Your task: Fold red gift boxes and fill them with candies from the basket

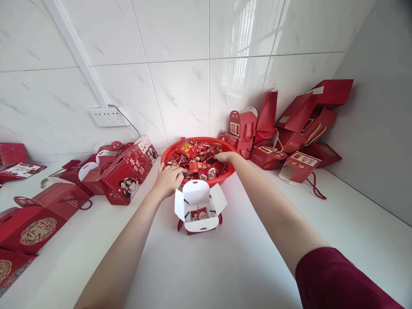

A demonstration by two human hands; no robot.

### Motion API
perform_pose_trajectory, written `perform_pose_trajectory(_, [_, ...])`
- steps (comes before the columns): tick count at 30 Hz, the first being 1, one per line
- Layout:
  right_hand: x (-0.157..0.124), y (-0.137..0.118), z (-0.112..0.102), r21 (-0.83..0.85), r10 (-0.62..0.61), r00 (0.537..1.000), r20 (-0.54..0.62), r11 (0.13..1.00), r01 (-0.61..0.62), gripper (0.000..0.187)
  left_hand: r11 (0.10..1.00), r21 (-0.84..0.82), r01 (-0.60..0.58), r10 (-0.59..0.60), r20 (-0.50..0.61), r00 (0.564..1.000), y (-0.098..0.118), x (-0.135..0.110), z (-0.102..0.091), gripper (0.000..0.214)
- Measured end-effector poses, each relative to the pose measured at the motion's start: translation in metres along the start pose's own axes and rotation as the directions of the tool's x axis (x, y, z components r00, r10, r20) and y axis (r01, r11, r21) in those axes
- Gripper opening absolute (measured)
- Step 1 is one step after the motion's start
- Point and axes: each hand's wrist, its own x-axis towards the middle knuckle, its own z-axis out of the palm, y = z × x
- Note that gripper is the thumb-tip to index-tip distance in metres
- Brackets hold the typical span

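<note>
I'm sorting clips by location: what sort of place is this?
Likely an indoor work area, perhaps a kitchen or small workroom; I can't tell which. The signs are the marbled tiled wall, the socket panel mounted on it, and the white counter.

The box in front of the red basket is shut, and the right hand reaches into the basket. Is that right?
Not quite: the head view shows the box open, white flaps spread. It does stand in front of the red basket, and the right hand does reach into it.
</note>
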Motion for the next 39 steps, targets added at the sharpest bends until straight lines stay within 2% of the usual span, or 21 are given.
perform_pose_trajectory(5, [0.011,0.007,-0.003,0.071,0.110,0.984,0.138,0.990,-0.121,0.025,0.999,0.033,0.000,0.001,-0.026,1.000,-0.001,0.001,0.004,0.042])
perform_pose_trajectory(9, [0.018,0.013,-0.005,0.101,0.124,0.968,0.219,0.984,-0.149,0.013,0.999,0.043,0.008,-0.006,-0.029,1.000,-0.002,0.003,0.005,0.041])
perform_pose_trajectory(12, [0.016,0.015,-0.006,0.142,0.077,0.959,0.271,0.983,-0.119,0.009,0.999,0.045,0.011,-0.010,-0.026,1.000,-0.001,0.003,0.006,0.040])
perform_pose_trajectory(18, [0.003,0.012,-0.007,0.252,-0.078,0.941,0.330,0.968,-0.008,0.017,0.999,0.048,0.015,-0.014,-0.022,1.000,0.000,0.003,0.005,0.041])
perform_pose_trajectory(24, [0.002,0.013,-0.012,0.339,-0.196,0.937,0.289,0.936,0.091,0.024,0.999,0.049,0.021,-0.020,-0.018,1.000,0.002,0.002,0.003,0.042])
perform_pose_trajectory(29, [0.009,0.018,-0.010,0.424,-0.259,0.925,0.277,0.897,0.124,0.026,0.998,0.051,0.022,-0.021,-0.022,1.000,0.002,0.001,0.004,0.043])
perform_pose_trajectory(35, [0.011,0.019,-0.008,0.559,-0.373,0.903,0.215,0.805,0.199,0.023,0.999,0.044,0.017,-0.016,-0.033,0.999,0.000,0.002,0.007,0.043])
perform_pose_trajectory(39, [0.010,0.019,-0.009,0.614,-0.434,0.891,0.131,0.741,0.271,0.030,0.999,0.042,0.014,-0.012,-0.037,0.999,-0.001,0.003,0.007,0.043])
